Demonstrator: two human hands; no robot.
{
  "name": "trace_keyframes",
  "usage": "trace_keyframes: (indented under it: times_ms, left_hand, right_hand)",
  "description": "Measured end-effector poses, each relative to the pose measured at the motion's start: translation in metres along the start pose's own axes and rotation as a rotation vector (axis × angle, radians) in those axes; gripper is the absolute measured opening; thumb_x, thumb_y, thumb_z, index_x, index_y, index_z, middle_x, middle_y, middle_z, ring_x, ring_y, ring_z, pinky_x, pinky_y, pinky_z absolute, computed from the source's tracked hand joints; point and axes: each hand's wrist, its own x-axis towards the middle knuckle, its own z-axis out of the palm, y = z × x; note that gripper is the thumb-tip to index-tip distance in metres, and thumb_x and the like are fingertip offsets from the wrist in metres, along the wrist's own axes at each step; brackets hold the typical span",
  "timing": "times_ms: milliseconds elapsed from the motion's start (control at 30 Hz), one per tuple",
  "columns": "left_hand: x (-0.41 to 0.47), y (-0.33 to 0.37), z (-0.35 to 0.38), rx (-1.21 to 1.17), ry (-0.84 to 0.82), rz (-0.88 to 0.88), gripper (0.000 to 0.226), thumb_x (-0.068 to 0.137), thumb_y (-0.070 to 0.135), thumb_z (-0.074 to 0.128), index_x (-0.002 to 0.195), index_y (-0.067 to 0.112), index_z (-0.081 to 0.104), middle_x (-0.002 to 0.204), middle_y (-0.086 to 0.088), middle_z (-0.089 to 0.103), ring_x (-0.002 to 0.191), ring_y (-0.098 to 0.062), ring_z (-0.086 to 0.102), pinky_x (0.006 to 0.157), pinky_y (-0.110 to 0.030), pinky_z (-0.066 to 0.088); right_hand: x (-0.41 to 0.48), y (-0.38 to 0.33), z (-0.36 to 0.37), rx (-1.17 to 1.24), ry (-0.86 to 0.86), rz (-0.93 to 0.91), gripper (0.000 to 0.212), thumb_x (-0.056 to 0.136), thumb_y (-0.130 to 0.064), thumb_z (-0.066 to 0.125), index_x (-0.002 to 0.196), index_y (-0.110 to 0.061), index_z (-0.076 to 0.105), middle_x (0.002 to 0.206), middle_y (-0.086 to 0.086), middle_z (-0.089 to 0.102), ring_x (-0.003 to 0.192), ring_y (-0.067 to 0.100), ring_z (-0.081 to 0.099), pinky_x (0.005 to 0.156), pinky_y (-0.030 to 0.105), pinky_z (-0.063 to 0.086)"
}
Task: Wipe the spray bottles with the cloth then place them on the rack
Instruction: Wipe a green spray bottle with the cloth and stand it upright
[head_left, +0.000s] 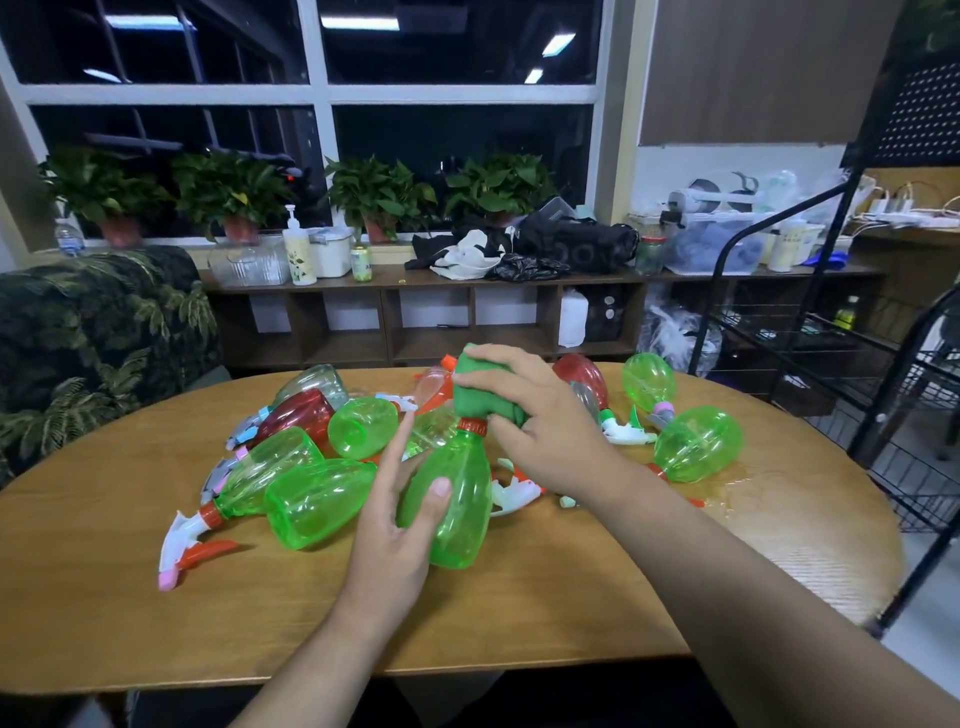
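Observation:
My left hand (397, 512) holds a green spray bottle (460, 499) by its body, above the middle of the wooden table (104, 571); the thumb lies across the front. My right hand (540, 415) grips a green cloth (480, 387) wrapped over the bottle's spray head, which the cloth hides. Only the orange collar shows below the cloth. Several more green, red and clear spray bottles (311, 499) lie in a heap on the table behind and beside my hands. The black wire rack (831, 322) stands to the right of the table.
A wet patch (753, 483) shines on the table at the right, near two green bottles (696, 441). A leaf-patterned armchair (93, 338) stands at the left. Behind the table runs a low wooden shelf (415, 312) with potted plants, jars and bags.

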Motion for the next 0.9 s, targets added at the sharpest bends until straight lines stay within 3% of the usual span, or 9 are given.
trace_keyframes:
  times_ms: [100,233,333,400,500,567,633,733,900]
  left_hand:
    - [-0.001,0.004,0.001,0.009,0.03,0.005,0.067,0.102,0.03,0.065,0.163,0.031,0.038,0.15,0.037,0.051,0.142,0.001,0.049,0.103,-0.008,0.043]
    - [-0.002,0.011,0.003,-0.01,0.034,0.008,0.062,0.106,0.024,0.063,0.162,0.031,0.036,0.138,0.049,0.052,0.134,0.013,0.05,0.097,-0.003,0.043]
    - [-0.002,0.008,0.001,0.022,-0.007,0.021,0.068,0.101,0.032,0.06,0.163,0.035,0.034,0.152,0.041,0.046,0.143,0.006,0.046,0.105,-0.006,0.041]
    - [-0.003,0.007,0.002,0.033,-0.035,0.028,0.068,0.099,0.031,0.061,0.163,0.034,0.036,0.156,0.035,0.046,0.144,0.001,0.047,0.107,-0.009,0.041]
    - [-0.003,0.003,-0.001,0.009,-0.001,0.048,0.066,0.101,0.03,0.059,0.163,0.035,0.037,0.16,0.025,0.048,0.145,-0.007,0.05,0.112,-0.021,0.044]
    - [-0.001,0.004,-0.002,0.014,0.018,0.058,0.066,0.101,0.032,0.057,0.163,0.037,0.035,0.16,0.028,0.045,0.145,-0.006,0.048,0.114,-0.028,0.042]
    - [0.0,0.008,0.005,0.005,0.016,0.062,0.067,0.101,0.031,0.057,0.163,0.035,0.034,0.156,0.035,0.046,0.144,-0.001,0.048,0.112,-0.018,0.042]
    - [0.007,0.018,0.021,-0.07,0.039,0.058,0.062,0.101,0.032,0.06,0.159,0.032,0.038,0.15,0.034,0.052,0.144,0.0,0.048,0.108,-0.012,0.042]
    - [0.033,0.033,0.059,-0.045,-0.037,0.016,0.05,0.101,0.053,0.061,0.144,0.029,0.05,0.142,0.027,0.058,0.139,0.003,0.049,0.118,-0.029,0.04]
  right_hand:
    - [0.003,0.001,-0.005,0.015,-0.042,0.065,0.047,0.083,-0.007,0.058,0.121,-0.025,0.078,0.142,-0.013,0.062,0.131,0.004,0.056,0.113,0.025,0.043]
    - [0.01,-0.003,-0.018,0.093,0.068,0.255,0.038,0.083,-0.002,0.062,0.103,-0.028,0.081,0.111,-0.015,0.073,0.084,-0.003,0.063,0.077,0.022,0.048]
    - [0.012,-0.013,-0.022,0.319,0.15,0.324,0.052,0.089,0.006,0.057,0.116,-0.034,0.077,0.118,-0.014,0.072,0.078,0.003,0.064,0.066,0.023,0.051]
    - [0.01,-0.017,-0.023,0.42,0.052,0.366,0.055,0.092,0.009,0.054,0.121,-0.033,0.076,0.116,-0.011,0.072,0.072,0.007,0.066,0.062,0.025,0.053]
    - [0.002,-0.01,-0.03,0.355,-0.033,0.422,0.048,0.093,0.002,0.058,0.11,-0.037,0.079,0.102,-0.009,0.078,0.075,0.021,0.071,0.065,0.037,0.059]
    - [-0.008,-0.005,-0.039,0.328,-0.024,0.488,0.046,0.092,0.0,0.06,0.101,-0.04,0.081,0.092,-0.011,0.08,0.065,0.02,0.067,0.06,0.032,0.055]
    - [-0.021,-0.006,-0.043,0.386,0.074,0.548,0.048,0.092,0.003,0.058,0.101,-0.038,0.082,0.094,-0.014,0.079,0.072,0.011,0.071,0.065,0.029,0.058]
    - [-0.044,-0.013,-0.039,0.555,0.221,0.651,0.048,0.093,0.004,0.056,0.111,-0.033,0.08,0.1,0.001,0.079,0.085,0.021,0.077,0.074,0.04,0.065]
    - [-0.07,-0.02,-0.04,0.716,0.266,0.694,0.049,0.091,0.008,0.054,0.117,-0.026,0.079,0.106,0.021,0.076,0.091,0.044,0.073,0.08,0.056,0.062]
